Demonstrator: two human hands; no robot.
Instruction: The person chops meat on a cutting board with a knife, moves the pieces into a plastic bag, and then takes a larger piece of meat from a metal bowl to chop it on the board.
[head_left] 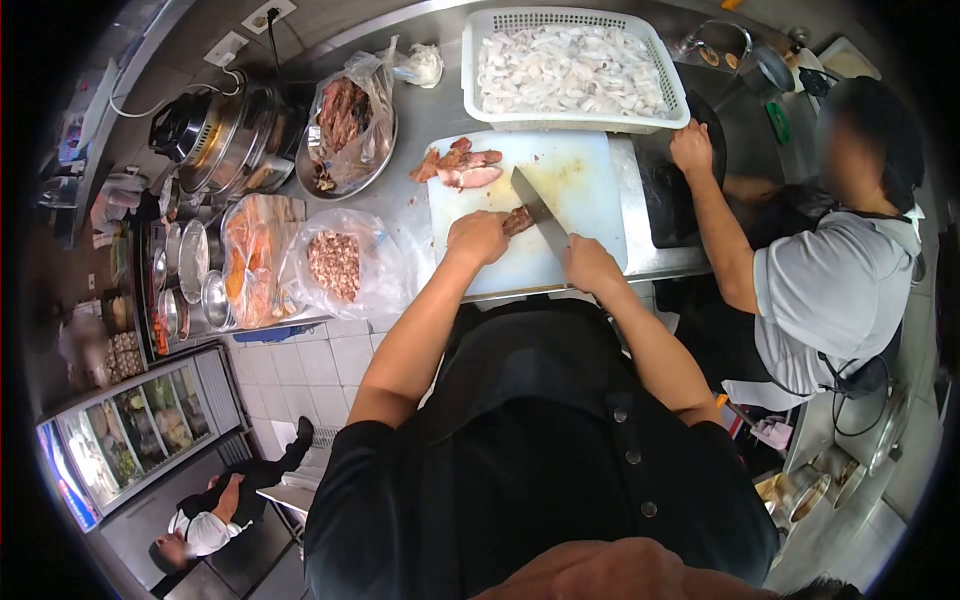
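My right hand (592,266) is wrapped round the handle of a wide-bladed kitchen knife (541,213). The blade stands against a small browned piece of meat (517,221) on the white cutting board (590,190). Curled fingers of my left hand (477,238) grip that piece from the left side. Further up the board lie several cut pieces of reddish cooked meat (470,177), partly over its left edge. Juice stains and crumbs mark the board's surface. The fingertips of my left hand are partly hidden.
A white basket (580,122) of pale cut pieces stands behind the board. To the left are a metal bowl (383,170) with bagged meat, a bag of diced meat (335,265) and an orange-tinted bag (262,260). At right, a co-worker (835,290) reaches toward the sink (672,230).
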